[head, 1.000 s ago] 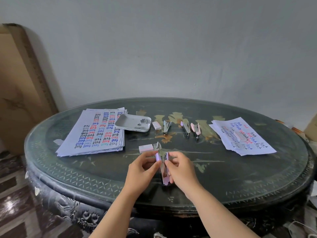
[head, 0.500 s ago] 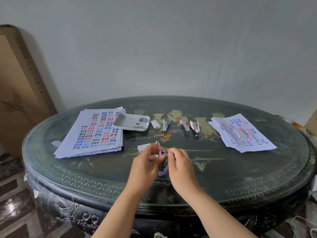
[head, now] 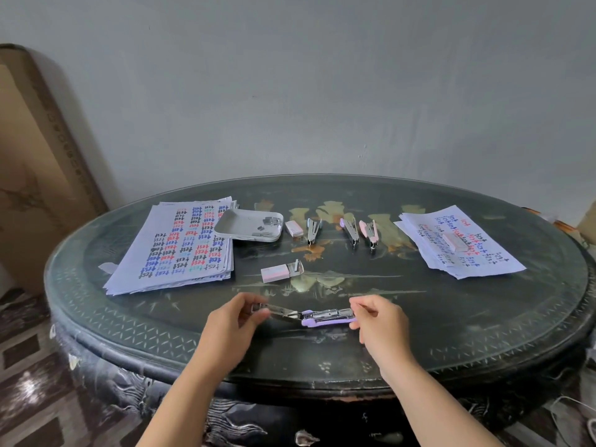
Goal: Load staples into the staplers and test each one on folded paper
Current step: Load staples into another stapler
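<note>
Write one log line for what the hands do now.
purple stapler: opened out flat | left hand: pinches its metal end | right hand: pinches its purple end

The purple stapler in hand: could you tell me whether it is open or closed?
Open. The purple stapler is spread nearly flat, the left hand holding its metal arm and the right hand its purple end.

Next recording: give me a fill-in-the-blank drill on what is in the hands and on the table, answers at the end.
The stapler held open between the left hand and the right hand has a ____ body.
Behind it, ____ more staplers lie in a row.
The white tray holds loose ____.
A small box rests on the paper stack at the ____ side of the table.
Missing words: purple; three; staples; right.
</note>
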The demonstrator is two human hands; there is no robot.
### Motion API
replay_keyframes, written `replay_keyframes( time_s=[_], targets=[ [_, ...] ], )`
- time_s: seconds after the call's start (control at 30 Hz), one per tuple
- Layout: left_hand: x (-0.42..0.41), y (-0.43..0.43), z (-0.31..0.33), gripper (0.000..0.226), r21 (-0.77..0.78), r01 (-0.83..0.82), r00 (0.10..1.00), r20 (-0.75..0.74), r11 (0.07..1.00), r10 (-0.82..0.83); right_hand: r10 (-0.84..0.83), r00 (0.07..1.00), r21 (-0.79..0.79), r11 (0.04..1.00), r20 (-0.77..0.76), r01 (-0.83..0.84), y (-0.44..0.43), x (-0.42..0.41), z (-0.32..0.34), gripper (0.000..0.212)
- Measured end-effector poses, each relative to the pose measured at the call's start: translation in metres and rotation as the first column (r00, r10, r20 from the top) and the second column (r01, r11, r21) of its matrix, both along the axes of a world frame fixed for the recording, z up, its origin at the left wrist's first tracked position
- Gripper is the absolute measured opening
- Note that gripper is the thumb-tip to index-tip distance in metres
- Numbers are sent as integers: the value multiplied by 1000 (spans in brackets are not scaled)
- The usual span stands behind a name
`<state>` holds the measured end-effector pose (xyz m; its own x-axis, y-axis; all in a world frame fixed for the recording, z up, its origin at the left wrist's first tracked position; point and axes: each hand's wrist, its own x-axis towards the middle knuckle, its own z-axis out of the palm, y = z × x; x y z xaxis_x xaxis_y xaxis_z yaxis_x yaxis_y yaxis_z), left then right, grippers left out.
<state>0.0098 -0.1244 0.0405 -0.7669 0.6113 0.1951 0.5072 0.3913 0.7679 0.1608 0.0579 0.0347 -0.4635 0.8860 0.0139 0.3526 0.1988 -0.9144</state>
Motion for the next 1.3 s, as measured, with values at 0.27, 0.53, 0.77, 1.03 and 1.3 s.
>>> replay_keyframes(
  time_s=[0.27,0.53,0.77,1.03,1.3],
  targets=[
    [1,-9,-19,19,-41,32,960,-278,999,-42,-97,933,440,895,346,-70,-1,-8,0,30],
    [42,5,-28,49,-37,173,925,-338,984,-175,121,887,267,927,446,-261,-17,-30,19,88],
    [18,1,-25,30,37,25,960,-279,999,-13,433,865,157,864,253,-478,-2,-31,15,113],
    [4,12,-17,24,-184,99,947,-285,978,-150,627,711,184,695,318,-695,9,-11,26,107],
    [4,10,-23,17,-154,90,933,-333,984,-137,659,551,348,427,513,-835,16,-8,15,45]
  ],
)
